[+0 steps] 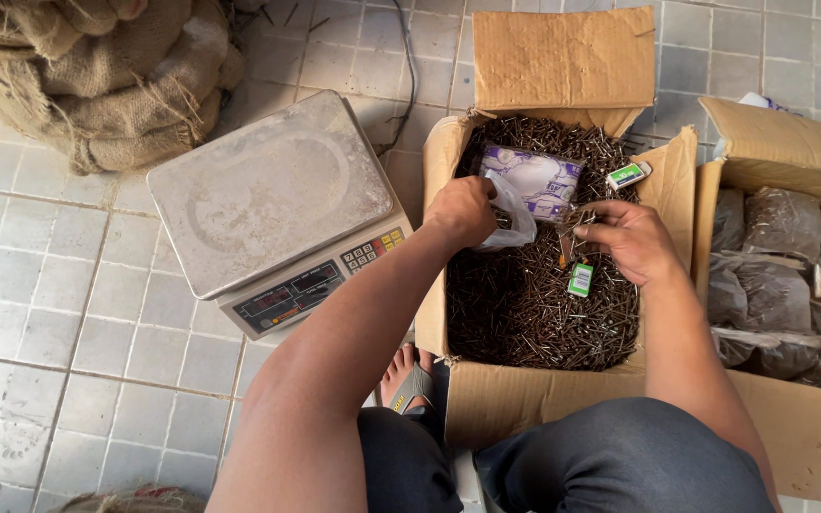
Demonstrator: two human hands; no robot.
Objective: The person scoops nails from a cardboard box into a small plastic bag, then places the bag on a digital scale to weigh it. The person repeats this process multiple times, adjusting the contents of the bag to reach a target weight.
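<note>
An open cardboard box (434, 171) full of loose dark nails (525, 304) stands on the tiled floor in front of me. My left hand (465, 209) grips the mouth of a clear plastic bag (529, 185) with purple print, lying over the nails. My right hand (631, 237) pinches a few nails at the bag's opening. A small green-and-white packet (580, 279) lies on the nails just below my right hand, and another one (628, 174) rests near the box's right wall.
A digital scale (273, 204) with a steel platter stands left of the box. Burlap sacks (111, 71) lie at top left. A second cardboard box (781, 152) at right holds filled plastic bags (786, 223). My sandalled foot (409, 378) is by the box.
</note>
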